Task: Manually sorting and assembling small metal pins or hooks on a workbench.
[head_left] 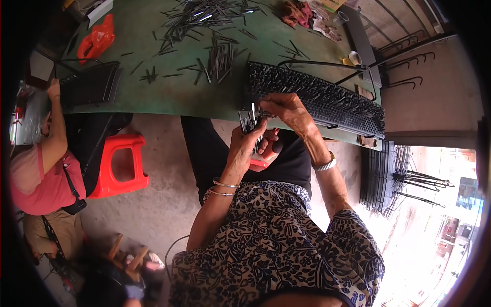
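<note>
A bundle of thin dark metal strips (pixel 247 123) stands in my left hand (pixel 245 146), with its fingers wrapped round it. Some strip ends catch the light as pale streaks. Just above and to the right, my right hand (pixel 291 112) has its thumb and fingers pinched together by the top of the bundle; what lies between the fingertips is too small to make out. Right beside that hand is a long black rack (pixel 312 94), tightly filled with rows of small upright dark pieces. Its wire handle (pixel 327 62) arches over the far side.
Loose dark strips (pixel 204 18) lie heaped on the green table (pixel 153 97). A red plastic bag (pixel 98 38), crumpled cloths (pixel 296 14) and a cup (pixel 353 59) sit farther back. At left, a person (pixel 48 176) works near a red stool (pixel 123 166). Wire racks (pixel 386 179) stand at right.
</note>
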Demonstrator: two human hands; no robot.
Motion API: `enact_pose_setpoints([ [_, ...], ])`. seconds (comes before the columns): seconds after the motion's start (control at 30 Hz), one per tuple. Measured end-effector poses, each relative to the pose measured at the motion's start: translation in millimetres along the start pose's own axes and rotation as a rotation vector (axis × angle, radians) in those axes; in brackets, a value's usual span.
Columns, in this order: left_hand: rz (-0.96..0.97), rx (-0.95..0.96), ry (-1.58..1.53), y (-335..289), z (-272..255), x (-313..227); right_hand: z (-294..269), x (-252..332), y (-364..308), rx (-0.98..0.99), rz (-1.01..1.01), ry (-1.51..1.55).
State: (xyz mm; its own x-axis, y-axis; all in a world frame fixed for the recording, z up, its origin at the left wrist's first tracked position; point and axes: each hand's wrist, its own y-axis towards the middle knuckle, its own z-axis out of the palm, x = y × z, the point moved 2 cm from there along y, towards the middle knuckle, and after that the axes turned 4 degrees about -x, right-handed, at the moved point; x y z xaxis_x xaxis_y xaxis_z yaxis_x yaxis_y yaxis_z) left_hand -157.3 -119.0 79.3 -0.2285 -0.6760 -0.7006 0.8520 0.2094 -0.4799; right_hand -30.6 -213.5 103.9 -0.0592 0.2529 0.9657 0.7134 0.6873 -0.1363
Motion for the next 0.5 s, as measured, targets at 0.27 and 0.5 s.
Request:
enact_pose_setpoints([
  [0.27,-0.036,0.007,0.03,6,-4,7,-6,9,-5,0.022,-0.013,-0.123],
  [0.5,0.003,-0.079,-0.018,16,-6,13,-14,20,6,-0.346,-0.236,-0.257],
])
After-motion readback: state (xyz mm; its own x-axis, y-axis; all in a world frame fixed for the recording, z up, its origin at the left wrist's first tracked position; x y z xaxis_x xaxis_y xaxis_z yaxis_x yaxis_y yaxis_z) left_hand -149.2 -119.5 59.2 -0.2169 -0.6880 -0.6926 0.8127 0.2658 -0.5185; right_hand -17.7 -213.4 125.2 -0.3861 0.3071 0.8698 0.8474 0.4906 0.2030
